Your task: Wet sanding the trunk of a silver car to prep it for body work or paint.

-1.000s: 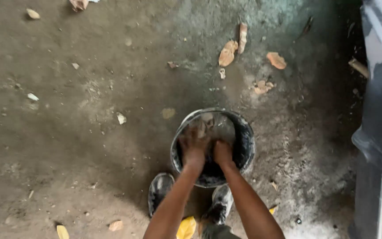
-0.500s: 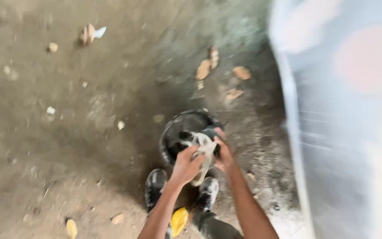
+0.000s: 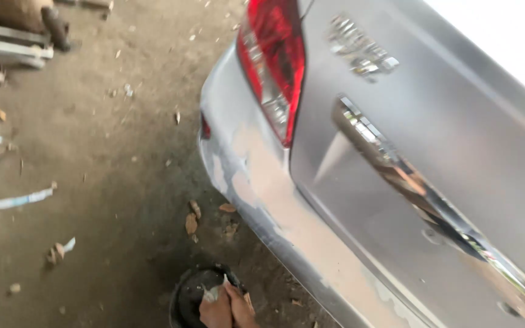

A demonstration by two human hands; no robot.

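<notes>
Down at the bottom edge of the head view, the left hand [image 3: 216, 311] and right hand [image 3: 242, 310] close together around a small pale rag [image 3: 212, 294] over a dark bucket [image 3: 185, 297] on the dirt floor beside the car's sanded bumper [image 3: 256, 182]. Judging by its limp folds, the rag is probably soft, wet and light, best gripped bunched.
</notes>
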